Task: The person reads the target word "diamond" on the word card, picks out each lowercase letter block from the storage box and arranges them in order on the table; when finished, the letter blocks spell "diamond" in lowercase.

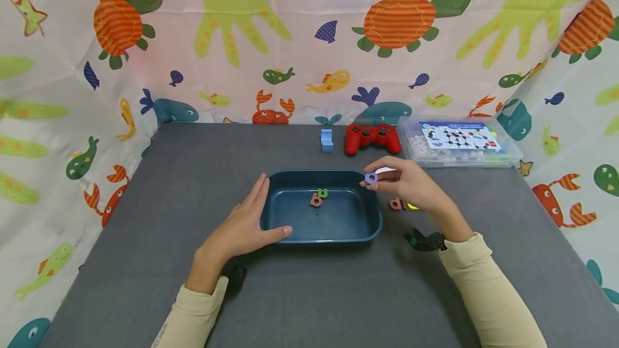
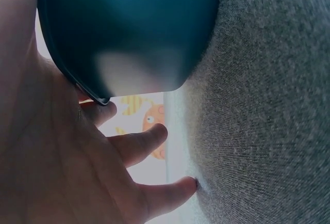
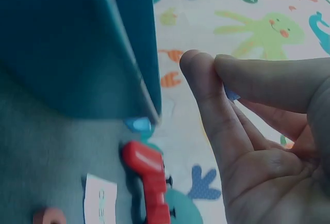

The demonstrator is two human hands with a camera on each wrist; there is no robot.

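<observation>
A dark blue tray (image 1: 372,223) sits mid-table, holding a pink letter b (image 1: 316,200) and a green letter u (image 1: 322,193). My right hand (image 1: 405,181) pinches a purple ring-shaped letter o (image 1: 371,178) just above the tray's right rim. In the right wrist view the thumb and fingers (image 3: 206,74) press together beside the tray (image 3: 67,43), and only a purple sliver shows. My left hand (image 1: 246,224) rests flat against the tray's left side with straight fingers; its wrist view shows the tray (image 2: 134,28) against the palm (image 2: 56,152). A pink letter (image 1: 395,204) and a yellow one (image 1: 412,207) lie under my right hand.
A red game controller (image 1: 372,138), a small blue piece (image 1: 326,140) and a clear plastic box with a printed card (image 1: 456,141) line the table's far edge. A white paper slip (image 3: 99,198) lies near the controller (image 3: 149,182). Patterned cloth walls surround the grey table (image 1: 184,176).
</observation>
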